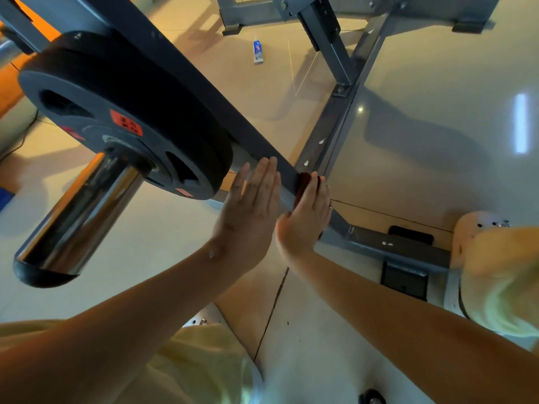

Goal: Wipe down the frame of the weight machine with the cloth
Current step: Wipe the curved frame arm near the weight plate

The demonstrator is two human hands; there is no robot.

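The left forearm (131, 310) and right forearm (393, 310) are bare as far as they show. The left hand (250, 205) bears a few small marks on its back. A pale speck (211, 253) sits near the left wrist. The right hand (306, 211) is plain. Loose pale-yellow clothing (189, 363) shows at lower left and, blurred, at the right edge.

Single head view, wide-angle, steeply downward, close above frame bar (253, 144), floor (437, 83) behind.
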